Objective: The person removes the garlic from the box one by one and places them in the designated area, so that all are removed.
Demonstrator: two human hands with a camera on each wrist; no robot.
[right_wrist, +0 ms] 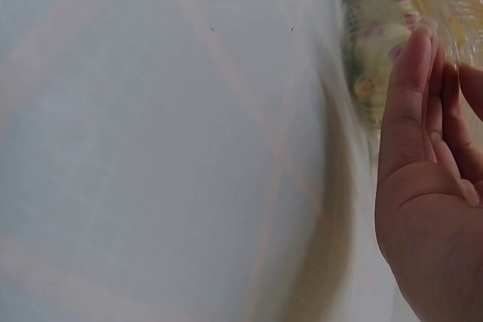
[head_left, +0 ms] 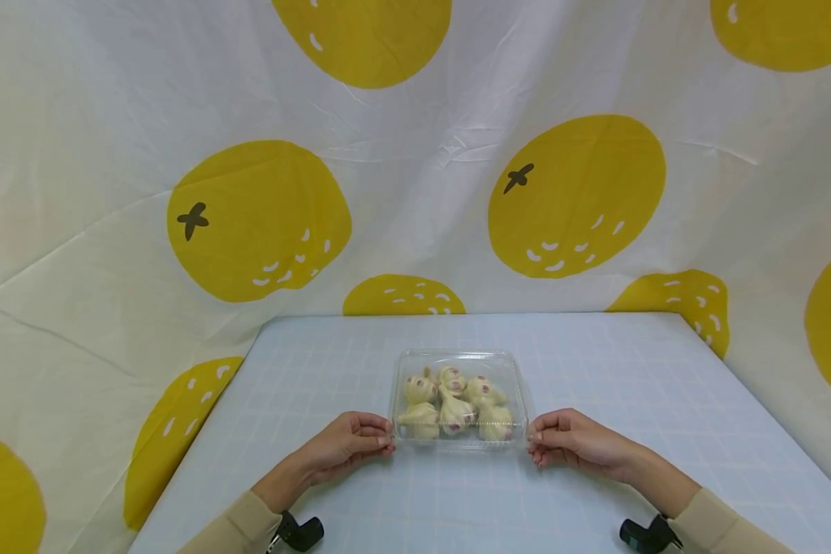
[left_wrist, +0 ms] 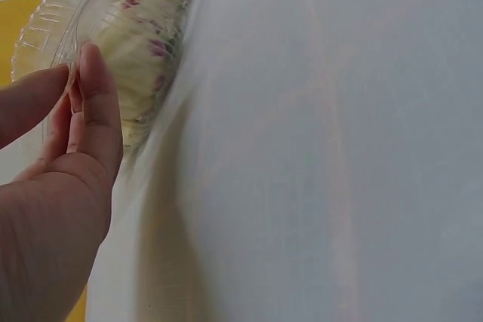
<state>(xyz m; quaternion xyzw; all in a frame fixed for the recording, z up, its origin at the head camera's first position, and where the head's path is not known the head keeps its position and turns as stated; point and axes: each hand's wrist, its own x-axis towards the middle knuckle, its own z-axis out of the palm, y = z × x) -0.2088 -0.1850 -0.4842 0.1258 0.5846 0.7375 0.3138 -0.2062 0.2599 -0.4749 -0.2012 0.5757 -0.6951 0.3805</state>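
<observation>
A clear plastic clamshell box (head_left: 515, 392) with ridged edges sits at the middle of the table, its top appearing closed. Inside are several pale yellow, garlic-like bulbs (head_left: 457, 415) with purple patches. At the box's near left corner, my left hand (head_left: 356, 445) pinches the rim between thumb and fingertips; the left wrist view shows this hand (left_wrist: 72, 141) from close by. My right hand (head_left: 578, 442) pinches the rim at the near right corner in the same way. In the right wrist view, the thumb of that hand (right_wrist: 430, 164) is partly cut off by the frame.
A pale blue checked cloth (head_left: 318, 354) covers the table. Behind and beside it hangs a white curtain (head_left: 415, 192) printed with large yellow fruit. A small black device is strapped at each wrist, below the beige sleeves (head_left: 242, 523).
</observation>
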